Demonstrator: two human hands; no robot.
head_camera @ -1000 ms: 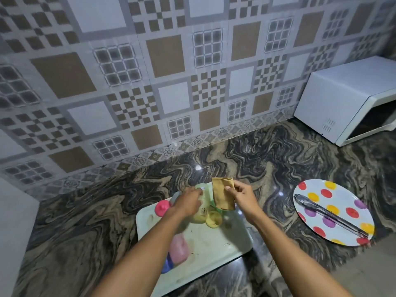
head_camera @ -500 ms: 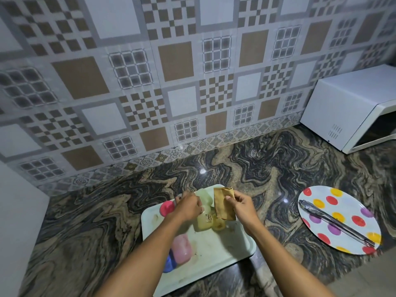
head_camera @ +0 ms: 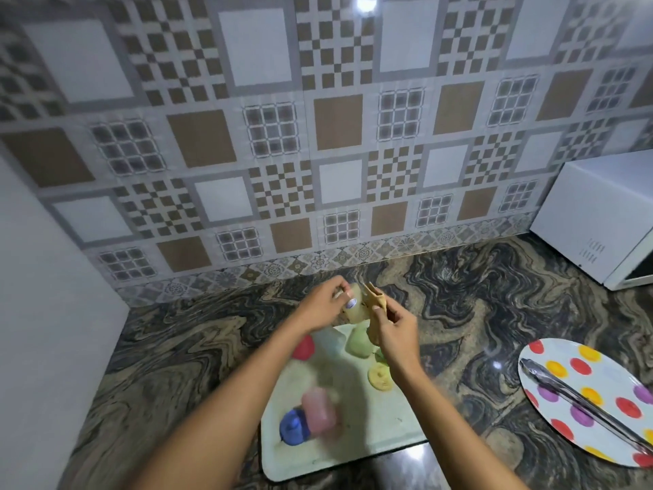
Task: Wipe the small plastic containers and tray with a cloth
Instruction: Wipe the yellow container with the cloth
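My left hand (head_camera: 327, 305) holds a pale yellow plastic container (head_camera: 355, 307) lifted above the far end of the white tray (head_camera: 371, 429). My right hand (head_camera: 392, 330) grips a folded tan cloth (head_camera: 374, 299) pressed against that container. On the tray lie a green container (head_camera: 358, 343), a yellow lid (head_camera: 380, 375), a red lid (head_camera: 304, 347), a pink container (head_camera: 319, 412) and a blue lid (head_camera: 292, 426). My forearms cover part of the tray.
A white plate with coloured dots (head_camera: 586, 397) carries metal tongs (head_camera: 579, 401) at the right. A white microwave (head_camera: 600, 213) stands at the back right. A white wall panel (head_camera: 46, 313) borders the marbled counter (head_camera: 183, 351) on the left.
Both hands have lifted the pale yellow container and the cloth up off the tray, toward the wall. The camera view has tilted, so the tray sits lower in the frame.
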